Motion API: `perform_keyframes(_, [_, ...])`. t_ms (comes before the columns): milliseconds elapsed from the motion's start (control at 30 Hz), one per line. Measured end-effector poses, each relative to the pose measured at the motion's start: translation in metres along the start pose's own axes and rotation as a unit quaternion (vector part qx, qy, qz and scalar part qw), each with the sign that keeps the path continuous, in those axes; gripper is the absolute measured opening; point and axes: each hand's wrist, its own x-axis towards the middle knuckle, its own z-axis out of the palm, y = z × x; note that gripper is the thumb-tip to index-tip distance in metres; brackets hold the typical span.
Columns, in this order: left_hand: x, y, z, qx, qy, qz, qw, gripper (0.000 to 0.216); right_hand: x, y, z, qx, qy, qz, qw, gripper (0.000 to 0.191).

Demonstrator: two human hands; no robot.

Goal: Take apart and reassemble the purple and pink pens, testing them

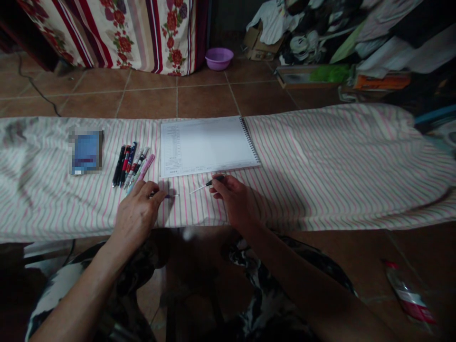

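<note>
My left hand [140, 206] is closed around a dark pen [168, 195], whose thin end points right. Facing it from the right, my right hand [230, 192] pinches a black pen piece [215, 180] with a thin pale refill [198, 189] sticking out to the left. The two ends are close but apart, just above the striped cloth. Just beyond my left hand lies a row of several pens [131, 164], black, white and pink. A spiral-bound pad [213, 145] lies open at a mostly blank page beyond my right hand.
A blue box-like item [86, 151], blurred out, sits on the left of the striped cloth [320, 161]. On the tiled floor beyond stand a purple basin [219, 59] and a cardboard box [261, 45]. A bottle [409, 294] lies at the lower right.
</note>
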Motion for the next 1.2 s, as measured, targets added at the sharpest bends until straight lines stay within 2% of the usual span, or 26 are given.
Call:
perform_keyframes(333, [0.001, -0.001, 0.003, -0.027, -0.002, -0.007, 1.0, 0.019, -0.001, -0.002, -0.001, 0.008, 0.0, 0.003, 1.0, 0.018])
perform_keyframes(633, [-0.001, -0.013, 0.017, -0.096, 0.015, -0.094, 0.991, 0.024, -0.003, 0.0, -0.002, 0.016, 0.001, -0.003, 1.0, 0.02])
perform_keyframes(1000, [0.003, -0.007, 0.021, -0.123, 0.02, -0.097, 0.987, 0.028, -0.004, 0.001, -0.004, 0.031, -0.006, 0.003, 1.0, 0.019])
perform_keyframes(1200, [0.003, -0.008, 0.024, -0.123, -0.001, -0.096, 0.988, 0.027, -0.004, 0.004, -0.009, -0.022, -0.012, -0.036, 0.999, 0.021])
